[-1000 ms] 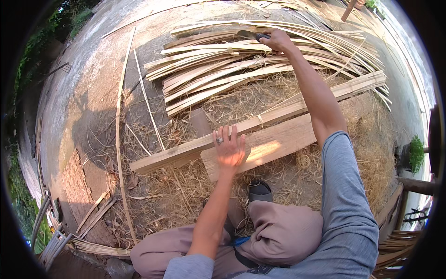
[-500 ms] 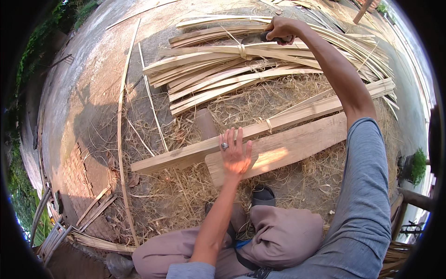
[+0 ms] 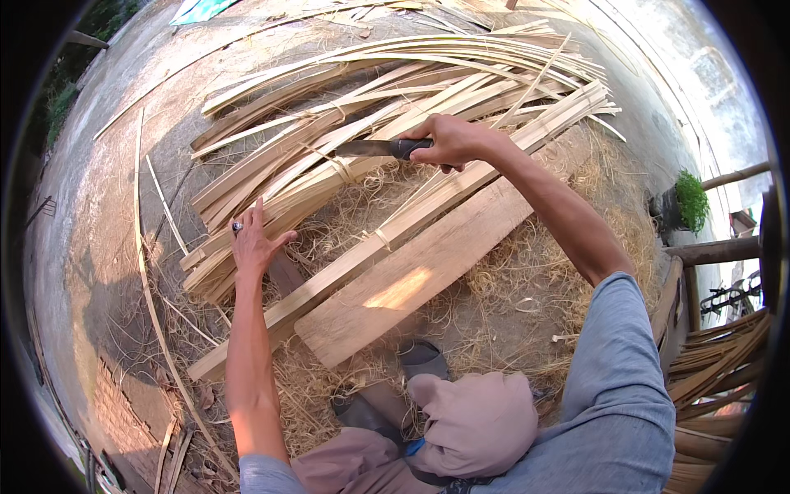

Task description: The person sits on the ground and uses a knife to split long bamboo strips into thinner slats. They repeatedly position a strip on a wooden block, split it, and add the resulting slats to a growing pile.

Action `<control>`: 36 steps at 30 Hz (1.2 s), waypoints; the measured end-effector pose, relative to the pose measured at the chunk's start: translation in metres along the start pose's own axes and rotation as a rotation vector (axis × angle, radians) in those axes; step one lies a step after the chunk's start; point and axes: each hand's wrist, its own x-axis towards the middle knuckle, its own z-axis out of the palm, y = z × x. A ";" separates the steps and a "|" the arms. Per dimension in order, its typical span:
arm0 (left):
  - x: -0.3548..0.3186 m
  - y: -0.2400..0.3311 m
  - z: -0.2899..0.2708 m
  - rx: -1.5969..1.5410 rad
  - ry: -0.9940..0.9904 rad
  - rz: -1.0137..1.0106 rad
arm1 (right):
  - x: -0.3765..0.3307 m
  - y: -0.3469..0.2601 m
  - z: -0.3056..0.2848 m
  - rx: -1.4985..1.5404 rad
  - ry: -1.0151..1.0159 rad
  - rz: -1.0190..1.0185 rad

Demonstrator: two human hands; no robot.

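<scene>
Two hands showing. Left hand (image 3: 253, 245), wearing one ring (image 3: 237, 226), is lying with fingers spread on the near end of one strip bundle (image 3: 284, 206). Bundle is sitting beyond and left of the one plank (image 3: 461, 239). Right hand (image 3: 448, 142) is closing firmly around the black handle of one knife (image 3: 366, 148); it's pointing left, beyond the plank. Can't tell if the blade is touching strips. One slat stack (image 3: 337, 276) is running along the plank's far edge, one tie (image 3: 383, 239) showing. Two sandals (image 3: 424, 360) are showing on the plank's near side. One green plant (image 3: 691, 202) is standing right of the plank.
</scene>
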 end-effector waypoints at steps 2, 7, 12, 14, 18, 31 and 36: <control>0.007 -0.004 0.000 -0.068 -0.028 -0.017 | -0.001 0.004 0.008 -0.008 -0.009 0.024; 0.017 -0.023 -0.028 -0.131 0.014 -0.046 | -0.024 0.013 0.027 0.105 0.157 0.035; -0.019 0.032 -0.103 -0.178 0.017 -0.014 | -0.092 0.049 0.074 0.258 0.584 -0.154; -0.015 0.031 -0.106 -0.300 -0.334 -0.219 | -0.129 0.055 0.096 0.520 0.633 -0.023; -0.047 0.009 -0.025 -0.009 -0.436 0.029 | -0.173 0.075 0.161 0.875 0.913 0.016; -0.168 -0.018 -0.026 -0.035 -0.222 0.200 | -0.277 0.165 0.383 1.226 1.219 0.586; -0.163 -0.055 -0.008 -0.018 -0.233 0.187 | -0.273 0.179 0.413 1.225 1.169 0.563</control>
